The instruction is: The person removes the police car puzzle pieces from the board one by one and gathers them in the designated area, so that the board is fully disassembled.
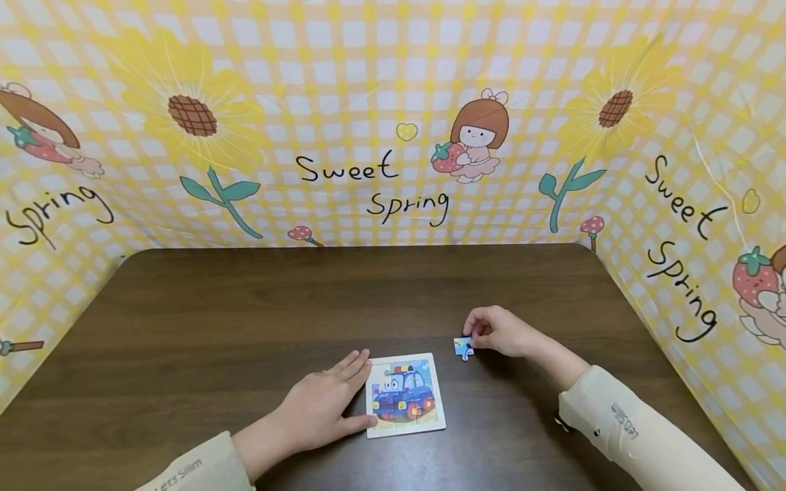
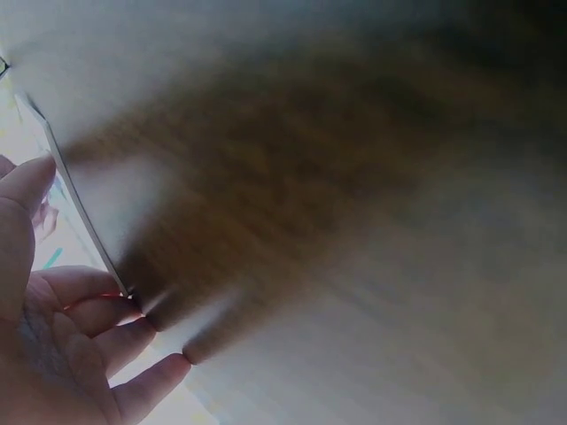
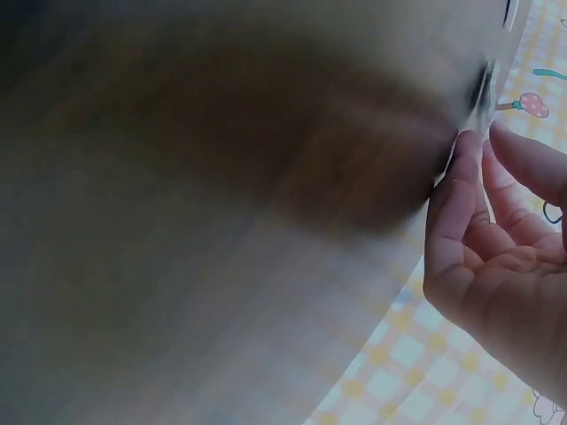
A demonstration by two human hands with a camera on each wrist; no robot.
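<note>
A square jigsaw puzzle [image 1: 406, 394] with a white frame lies flat on the table, showing a blue cartoon car with red wheels. Pale bare board shows along its upper left. My left hand [image 1: 322, 409] rests at the puzzle's left side, its fingers extended, with thumb and fingertips right at the frame. From the left wrist view, the frame's thin edge [image 2: 84, 208] runs between thumb and fingers. To the right of the puzzle, my right hand [image 1: 500, 332] pinches a small blue jigsaw piece [image 1: 463, 348] between thumb and fingers, close over the table.
The dark brown wooden table [image 1: 276, 293] has rounded far corners. A yellow-and-white checked cloth [image 1: 344, 82] with flowers, cartoon figures and lettering stands as a wall behind the table and along both sides.
</note>
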